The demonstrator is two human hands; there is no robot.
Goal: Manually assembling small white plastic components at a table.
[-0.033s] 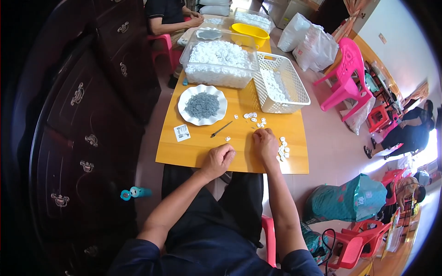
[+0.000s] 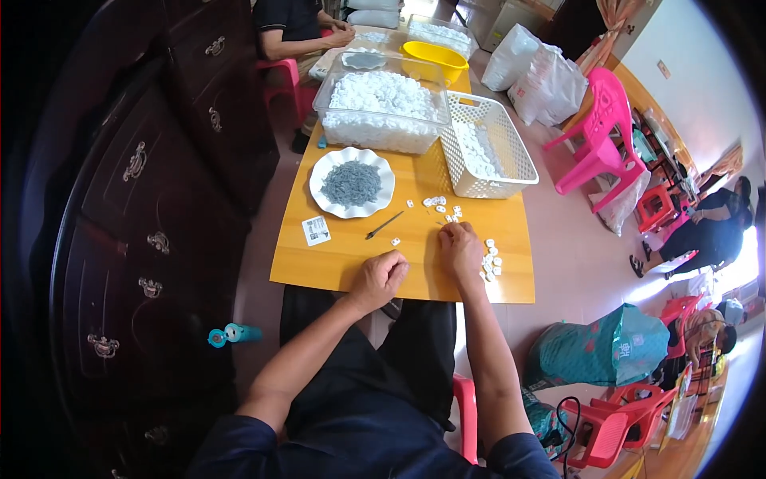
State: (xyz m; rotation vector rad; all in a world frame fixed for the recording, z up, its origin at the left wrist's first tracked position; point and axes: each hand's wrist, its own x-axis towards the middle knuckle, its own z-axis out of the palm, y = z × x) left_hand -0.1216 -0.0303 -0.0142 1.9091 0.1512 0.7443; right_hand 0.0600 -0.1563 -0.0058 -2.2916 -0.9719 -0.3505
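My left hand rests at the table's near edge, its fingers curled into a loose fist; whatever may be inside is hidden. My right hand lies farther right with the fingers bent down to the tabletop, and I cannot make out anything in them. Just right of it sits a group of small white plastic pieces with holes. Beyond its fingertips are more white pieces and a few thin grey bits. A slim dark pointed tool lies between the hands, farther off, near a single white piece.
A scalloped white plate holds a heap of small grey parts. Behind it stand a clear bin full of white pieces, a white perforated basket and a yellow tub. A printed card lies at left. Another person works at the far end.
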